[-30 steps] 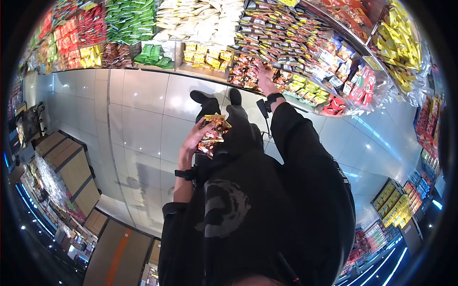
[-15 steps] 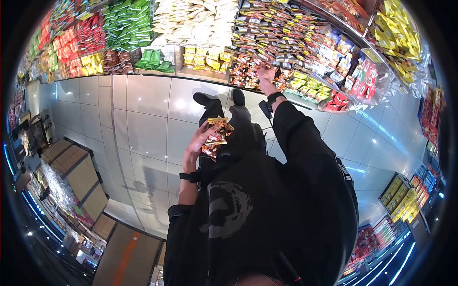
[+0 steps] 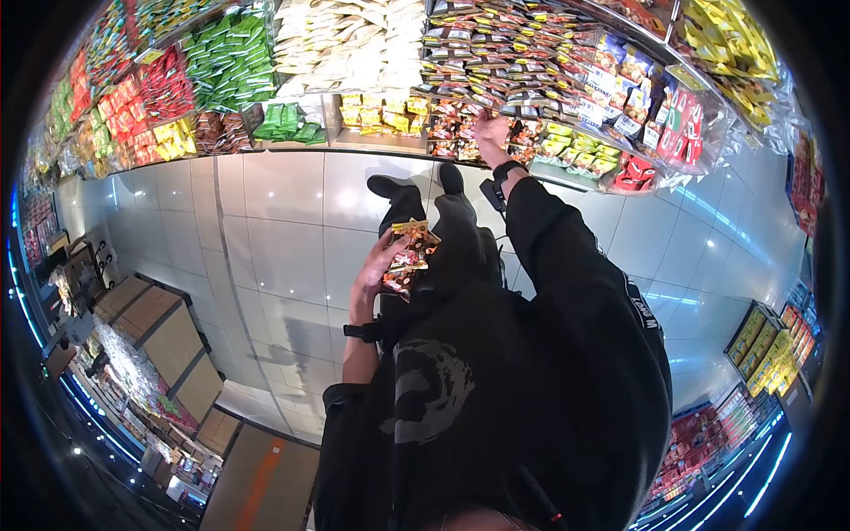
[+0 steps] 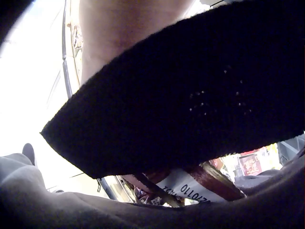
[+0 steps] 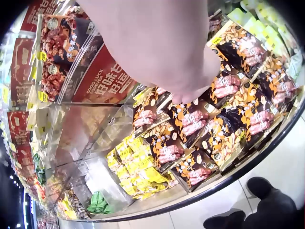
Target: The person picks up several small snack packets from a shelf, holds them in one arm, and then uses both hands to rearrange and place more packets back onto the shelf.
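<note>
My left hand (image 3: 376, 265) grips a couple of small snack packets (image 3: 413, 246), dark with orange and yellow print, in front of my legs. In the left wrist view a dark band hides most of the hand; part of a packet (image 4: 219, 183) with printed digits shows beneath it. My right hand (image 3: 492, 140) is down at the shelf's front bin, among similar black-and-orange nut packets (image 5: 167, 148). In the right wrist view the back of that hand (image 5: 157, 43) fills the top and its fingertips meet the packets; I cannot tell whether they pinch one.
Yellow packets (image 5: 138, 167) fill the neighbouring bin, past a clear divider. Green-yellow packets (image 3: 575, 150) lie on the other side. Piles of white packets (image 3: 345, 44) and dark packets (image 3: 505, 53) rise behind. Cardboard boxes (image 3: 173, 341) stand on the tiled floor (image 3: 283, 208) to the left.
My right hand has lowered its fingers into the nut packets, where before they were spread above them. The left hand keeps its packets. The head view has shifted slightly.
</note>
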`<state>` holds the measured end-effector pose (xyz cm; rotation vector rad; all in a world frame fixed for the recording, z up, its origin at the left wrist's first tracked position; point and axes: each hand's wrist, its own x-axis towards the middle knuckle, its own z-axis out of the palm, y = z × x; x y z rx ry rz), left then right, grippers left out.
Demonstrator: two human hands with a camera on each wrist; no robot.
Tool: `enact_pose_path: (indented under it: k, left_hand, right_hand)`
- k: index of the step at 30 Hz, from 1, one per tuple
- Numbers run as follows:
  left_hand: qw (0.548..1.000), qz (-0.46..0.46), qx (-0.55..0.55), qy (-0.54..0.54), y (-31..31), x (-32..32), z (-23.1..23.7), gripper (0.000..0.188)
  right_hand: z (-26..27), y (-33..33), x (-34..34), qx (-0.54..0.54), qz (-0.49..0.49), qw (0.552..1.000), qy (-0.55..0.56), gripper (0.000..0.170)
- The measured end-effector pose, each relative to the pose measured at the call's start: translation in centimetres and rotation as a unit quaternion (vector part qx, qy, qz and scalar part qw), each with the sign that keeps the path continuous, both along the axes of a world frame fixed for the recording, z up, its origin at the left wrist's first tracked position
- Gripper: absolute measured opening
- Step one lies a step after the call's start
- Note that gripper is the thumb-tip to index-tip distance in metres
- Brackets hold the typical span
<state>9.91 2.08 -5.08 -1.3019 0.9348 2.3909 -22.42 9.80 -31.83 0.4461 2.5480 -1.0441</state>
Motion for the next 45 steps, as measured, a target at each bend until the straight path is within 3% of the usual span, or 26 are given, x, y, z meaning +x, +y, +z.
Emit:
enact_pose_path:
  k: [1, 4, 5, 8, 12, 14, 17, 18, 19, 20, 22, 24, 26, 27, 30, 31, 36, 38, 39, 40, 42, 43, 44, 45]
  left_hand:
    - [1.000, 0.005, -0.001, 0.004, 0.0, -0.3, 0.3, 0.057]
    - [1.000, 0.010, -0.004, 0.006, 0.1, -0.6, 0.5, 0.053]
    - [1.000, 0.009, -0.005, 0.006, 0.1, -0.6, 0.6, 0.053]
    - [1.000, 0.002, -0.009, 0.004, 0.0, -0.6, 0.8, 0.052]
    - [1.000, 0.013, -0.010, -0.003, 0.2, -0.2, 0.0, 0.053]
    - [1.000, 0.011, -0.014, 0.002, 0.1, -0.4, -0.3, 0.055]
    - [0.999, 0.009, -0.021, 0.025, -0.4, -1.0, -0.6, 0.050]
    - [0.999, 0.013, -0.025, 0.026, -0.6, -1.5, -0.3, 0.050]
    - [0.998, 0.048, -0.021, 0.030, -0.7, -2.2, 0.2, 0.049]
    - [0.996, 0.081, -0.017, 0.034, -0.8, -2.8, 0.5, 0.049]
    - [0.995, 0.095, -0.026, 0.034, -0.9, -3.8, 0.7, 0.047]
    - [0.993, 0.109, 0.017, 0.049, -1.0, -4.5, 0.6, 0.045]
    - [0.996, 0.079, 0.017, 0.041, -0.8, -5.0, 0.3, 0.045]
    - [0.996, 0.075, 0.015, 0.041, -0.5, -5.3, 0.1, 0.044]
    - [0.998, 0.052, 0.008, 0.033, -0.2, -5.7, -0.6, 0.042]
    - [0.998, 0.044, 0.010, 0.036, -0.2, -5.6, -1.0, 0.044]
    - [0.998, 0.040, -0.016, 0.049, 0.1, -5.7, -1.4, 0.044]
    - [0.996, 0.075, -0.024, 0.039, -0.1, -5.6, -1.3, 0.045]
    - [0.995, 0.089, -0.027, 0.025, -0.3, -5.5, -1.3, 0.045]
    - [0.995, 0.088, -0.026, 0.050, -0.6, -5.4, -1.4, 0.044]
    - [0.996, 0.056, -0.058, 0.029, -0.5, -5.6, -0.7, 0.044]
    - [0.997, 0.038, -0.054, 0.038, -0.2, -6.3, 0.0, 0.045]
    - [0.997, 0.019, -0.050, 0.047, 0.2, -6.8, 0.6, 0.046]
    - [0.998, 0.013, -0.039, 0.053, 0.5, -6.9, 0.7, 0.042]
  right_hand:
    - [-0.5, 0.2, -0.5, 0.034, 0.023, 0.999, -0.022, 0.049]
    - [1.8, 0.2, -0.4, 0.109, 0.082, 0.991, -0.004, 0.051]
    - [2.6, 0.2, 0.1, 0.097, 0.079, 0.991, 0.053, 0.051]
    - [4.8, 0.3, 0.2, 0.105, 0.101, 0.988, 0.041, 0.050]
    - [6.5, 1.7, 1.4, 0.075, 0.116, 0.984, 0.109, 0.039]
    - [6.8, 3.1, 2.6, -0.034, 0.103, 0.976, 0.188, 0.028]
    - [6.6, 5.1, 4.9, -0.097, 0.125, 0.977, 0.143, 0.031]
    - [5.8, 6.2, 5.1, -0.174, 0.176, 0.966, -0.079, 0.034]
    - [10.5, 6.5, 6.6, -0.275, 0.206, 0.924, -0.167, 0.043]
    - [13.4, 7.2, 7.2, -0.356, 0.293, 0.850, -0.256, 0.056]
    - [18.2, 7.7, 9.5, -0.407, 0.370, 0.751, -0.365, 0.060]
    - [21.2, 8.3, 11.3, -0.397, 0.430, 0.725, -0.363, 0.048]
    - [20.4, 8.9, 12.9, -0.470, 0.429, 0.687, -0.350, 0.049]
    - [22.5, 8.7, 12.8, -0.469, 0.406, 0.713, -0.328, 0.053]
    - [21.2, 9.3, 12.7, -0.479, 0.332, 0.746, -0.322, 0.051]
    - [20.8, 9.4, 12.7, -0.489, 0.315, 0.754, -0.305, 0.041]
    - [20.8, 10.6, 11.4, -0.461, 0.328, 0.769, -0.298, 0.029]
    - [21.4, 11.1, 10.8, -0.410, 0.378, 0.792, -0.247, 0.024]
    - [20.7, 11.4, 10.2, -0.333, 0.468, 0.794, -0.197, 0.025]
    - [19.9, 11.6, 10.1, -0.333, 0.468, 0.794, -0.199, 0.025]
    - [18.9, 11.9, 9.9, -0.333, 0.541, 0.769, -0.067, 0.025]
    - [21.0, 11.4, 9.5, -0.315, 0.555, 0.770, -0.007, 0.027]
    - [23.3, 11.0, 9.2, -0.353, 0.471, 0.778, -0.218, 0.030]
    - [23.7, 10.6, 9.1, -0.339, 0.450, 0.786, -0.253, 0.031]
